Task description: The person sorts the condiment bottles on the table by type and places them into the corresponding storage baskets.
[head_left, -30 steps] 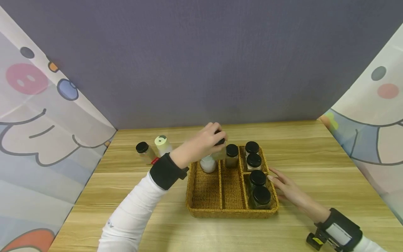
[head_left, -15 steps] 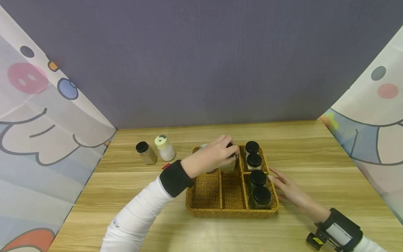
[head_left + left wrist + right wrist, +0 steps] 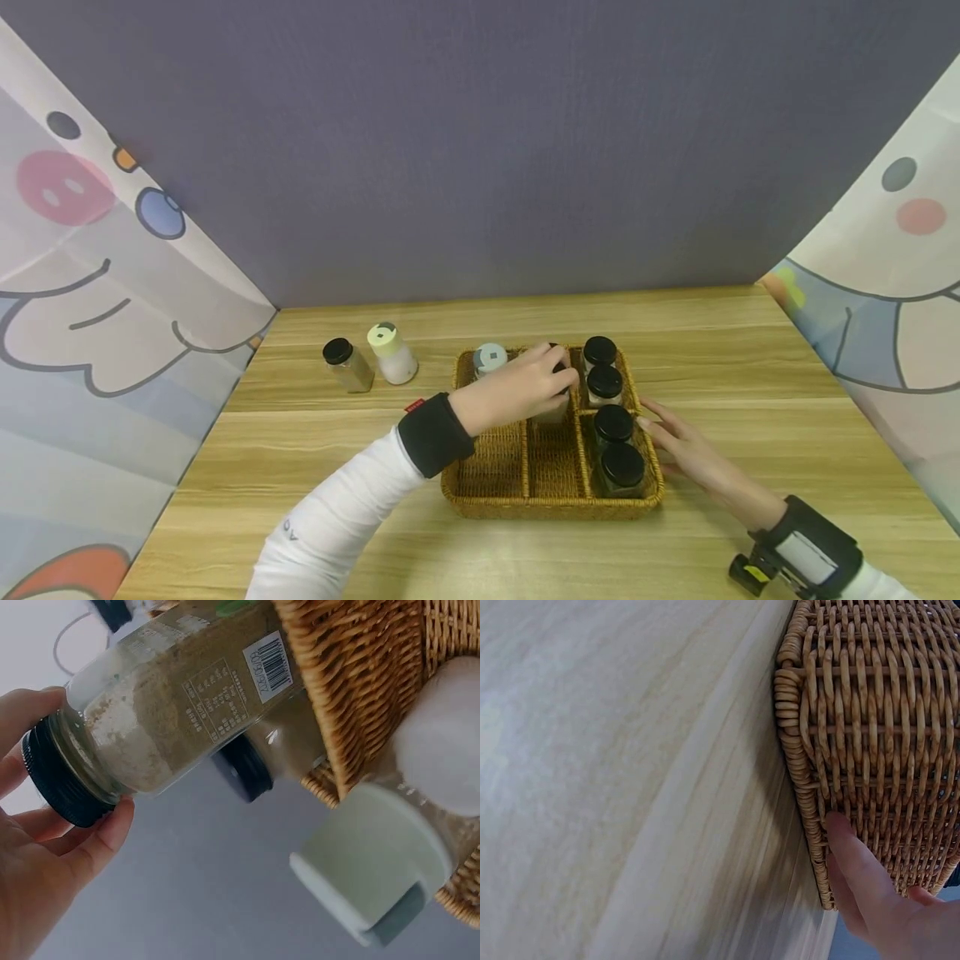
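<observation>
My left hand (image 3: 517, 387) holds a glass jar of tan powder (image 3: 165, 705) by its black lid. The jar is inside the middle compartment of a wicker basket (image 3: 551, 505). Behind it, in the left wrist view, shows another black-lidded jar (image 3: 246, 771). A shaker with a pale green cap (image 3: 375, 859) stands in the left compartment, partly hidden by the hand in the head view. My right hand (image 3: 881, 907) touches the basket's outer right wall with extended fingers.
Black-lidded jars fill the right compartments, among them a front jar (image 3: 623, 465) and a back jar (image 3: 600, 350). Left of the basket, on the wooden table (image 3: 750, 358), stand a black-lidded jar (image 3: 351, 371) and a yellow-capped shaker (image 3: 393, 357). A grey panel (image 3: 480, 167) rises behind.
The left hand has lowered the jar from above the basket into the middle compartment, moving right and towards the front. The right hand has stayed at the basket's side.
</observation>
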Available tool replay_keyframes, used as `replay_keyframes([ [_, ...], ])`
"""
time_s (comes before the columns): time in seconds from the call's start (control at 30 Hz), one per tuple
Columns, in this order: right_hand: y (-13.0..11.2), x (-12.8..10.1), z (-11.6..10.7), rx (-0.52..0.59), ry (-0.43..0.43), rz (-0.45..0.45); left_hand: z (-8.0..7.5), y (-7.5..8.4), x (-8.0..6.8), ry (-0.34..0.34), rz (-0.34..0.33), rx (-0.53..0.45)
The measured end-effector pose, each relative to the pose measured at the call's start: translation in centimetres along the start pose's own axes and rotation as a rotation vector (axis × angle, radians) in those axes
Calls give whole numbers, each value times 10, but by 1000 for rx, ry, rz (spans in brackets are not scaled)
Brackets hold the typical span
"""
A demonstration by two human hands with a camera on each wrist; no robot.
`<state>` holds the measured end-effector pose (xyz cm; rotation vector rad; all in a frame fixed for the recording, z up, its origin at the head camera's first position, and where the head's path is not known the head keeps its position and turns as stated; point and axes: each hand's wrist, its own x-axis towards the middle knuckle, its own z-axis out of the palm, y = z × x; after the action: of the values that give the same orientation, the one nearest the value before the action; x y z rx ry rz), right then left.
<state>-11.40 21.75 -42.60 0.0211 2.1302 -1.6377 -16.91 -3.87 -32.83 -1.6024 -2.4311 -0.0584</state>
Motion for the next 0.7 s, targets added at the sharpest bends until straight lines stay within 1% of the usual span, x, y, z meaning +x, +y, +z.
replay_keyframes([
  [0.37,0,-1,0,-31,5,6,12,4,3,-108,-5,52],
  [0.57,0,-1,0,-26,-4,-1,18,5,4,-148,-14,112],
  [0.7,0,-1,0,-23,-1,0,22,5,4,-171,-24,114],
])
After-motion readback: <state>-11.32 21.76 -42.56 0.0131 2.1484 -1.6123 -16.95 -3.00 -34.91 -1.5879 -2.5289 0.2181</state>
